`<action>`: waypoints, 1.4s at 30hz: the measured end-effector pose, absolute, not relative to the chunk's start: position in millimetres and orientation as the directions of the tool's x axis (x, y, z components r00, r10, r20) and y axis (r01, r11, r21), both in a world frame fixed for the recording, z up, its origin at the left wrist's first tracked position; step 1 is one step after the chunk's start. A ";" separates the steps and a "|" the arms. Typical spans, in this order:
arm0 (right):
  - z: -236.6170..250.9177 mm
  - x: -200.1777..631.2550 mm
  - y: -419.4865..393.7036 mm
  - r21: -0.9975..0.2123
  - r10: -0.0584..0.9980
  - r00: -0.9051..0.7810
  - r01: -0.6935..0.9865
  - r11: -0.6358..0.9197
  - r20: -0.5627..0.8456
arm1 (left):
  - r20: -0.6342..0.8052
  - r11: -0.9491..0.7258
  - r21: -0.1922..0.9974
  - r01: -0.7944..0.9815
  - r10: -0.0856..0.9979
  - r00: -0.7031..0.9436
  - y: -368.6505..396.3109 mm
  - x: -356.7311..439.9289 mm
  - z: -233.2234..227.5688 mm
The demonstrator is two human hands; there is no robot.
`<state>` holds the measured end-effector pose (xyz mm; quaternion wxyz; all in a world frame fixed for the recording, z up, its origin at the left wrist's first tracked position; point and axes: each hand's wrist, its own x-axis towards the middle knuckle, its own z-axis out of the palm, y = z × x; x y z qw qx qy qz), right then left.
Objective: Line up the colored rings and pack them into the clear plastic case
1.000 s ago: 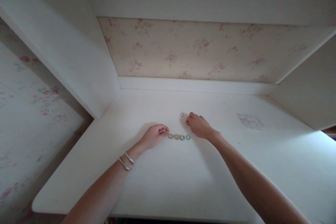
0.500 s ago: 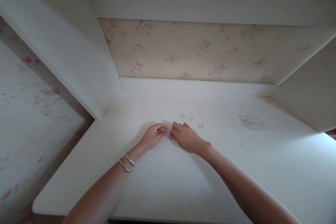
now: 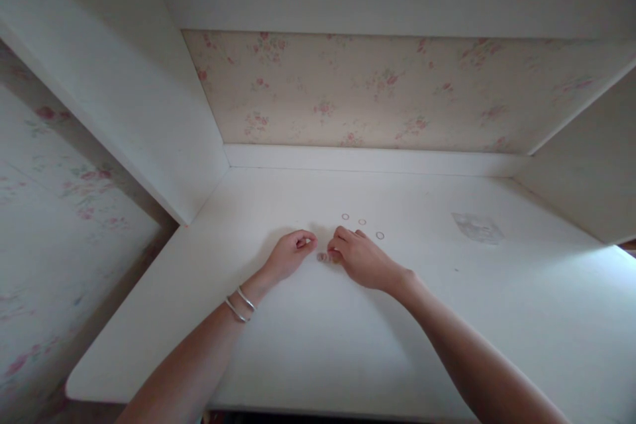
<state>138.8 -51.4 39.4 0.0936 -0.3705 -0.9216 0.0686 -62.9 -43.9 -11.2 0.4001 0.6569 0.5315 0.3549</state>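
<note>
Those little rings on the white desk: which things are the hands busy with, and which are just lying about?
In hand:
- small ring, at the right hand's fingertips
- left hand, curled just beside it
- three thin rings, in a row just beyond the right hand

Lying about:
- clear plastic bag, flat on the desk, far right
- two bangles on the left wrist

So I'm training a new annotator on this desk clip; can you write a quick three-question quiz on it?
1. True or false: three thin rings lie loose on the white desk beyond the hands.
2. Which wrist wears bracelets? A) left B) right C) both
3. What does the right hand touch with its fingers?

Key: 1 true. 2 A. 3 a small ring on the desk, between it and the left hand.
</note>
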 end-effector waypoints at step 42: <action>-2.9 248.3 -58.2 -0.745 0.966 0.138 0.663 0.072 0.217 | 0.120 -0.551 0.322 0.770 0.831 0.544 4.3 22.5 24.1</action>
